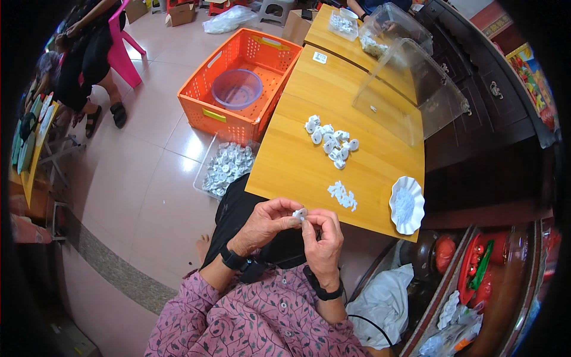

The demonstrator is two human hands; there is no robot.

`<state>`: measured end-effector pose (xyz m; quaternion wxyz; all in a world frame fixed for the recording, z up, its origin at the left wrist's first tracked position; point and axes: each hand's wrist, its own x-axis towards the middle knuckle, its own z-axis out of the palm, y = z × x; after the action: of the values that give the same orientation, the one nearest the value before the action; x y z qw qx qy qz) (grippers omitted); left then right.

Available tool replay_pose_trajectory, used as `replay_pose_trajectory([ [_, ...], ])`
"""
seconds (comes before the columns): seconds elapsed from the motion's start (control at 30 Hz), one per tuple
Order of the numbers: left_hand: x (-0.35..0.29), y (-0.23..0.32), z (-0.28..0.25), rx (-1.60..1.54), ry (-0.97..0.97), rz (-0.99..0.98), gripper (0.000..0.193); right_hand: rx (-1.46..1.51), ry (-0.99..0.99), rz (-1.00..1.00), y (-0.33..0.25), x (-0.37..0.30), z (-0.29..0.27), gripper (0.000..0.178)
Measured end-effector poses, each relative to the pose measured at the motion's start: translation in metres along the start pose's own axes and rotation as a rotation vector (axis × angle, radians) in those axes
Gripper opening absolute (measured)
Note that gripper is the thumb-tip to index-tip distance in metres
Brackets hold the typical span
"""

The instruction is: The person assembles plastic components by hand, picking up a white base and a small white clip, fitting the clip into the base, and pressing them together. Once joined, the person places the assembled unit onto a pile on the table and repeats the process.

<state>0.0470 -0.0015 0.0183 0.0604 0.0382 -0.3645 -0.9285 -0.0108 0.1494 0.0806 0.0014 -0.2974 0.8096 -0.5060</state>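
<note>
Just off the table's near edge, my left hand (266, 221) pinches a small white plastic part (299, 213) between thumb and fingers. My right hand (323, 241) meets it from the other side, its thumb and fingertips closed on the same part; fingertips cover some of it. Ahead on the yellow wooden table (285, 160) lies a cluster of round white plastic pieces (336, 143). Nearer to me is a small heap of flat white bits (342, 196). At the right corner, a white fluted dish (419, 205) holds many tiny pale pieces.
Left of the table stand an orange crate (196, 110) with a purple basin (237, 89) inside and a clear bin of white parts (229, 168). A clear plastic box (410, 89) lies on the table's far right. Another person (95, 53) is at the upper left.
</note>
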Motion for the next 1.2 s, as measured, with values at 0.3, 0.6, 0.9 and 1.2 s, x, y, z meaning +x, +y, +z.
replay_pose_trajectory([
  [0.3, 0.001, -0.003, 0.003, -0.002, 0.025, -0.019, 0.028, -0.010, -0.033, 0.028, -0.004, -0.002, -0.005, 0.011],
  [0.6, 0.006, -0.003, 0.008, 0.082, -0.022, -0.049, 0.031, -0.109, 0.051, -0.031, 0.003, -0.005, -0.004, 0.008],
  [0.9, 0.003, 0.000, -0.001, -0.023, 0.015, -0.052, 0.028, 0.153, 0.020, 0.112, 0.011, -0.004, 0.002, 0.008],
  [1.2, -0.001, 0.019, -0.009, 0.104, 0.093, -0.024, 0.028, 0.127, -0.027, 0.129, 0.009, 0.004, 0.021, 0.007],
])
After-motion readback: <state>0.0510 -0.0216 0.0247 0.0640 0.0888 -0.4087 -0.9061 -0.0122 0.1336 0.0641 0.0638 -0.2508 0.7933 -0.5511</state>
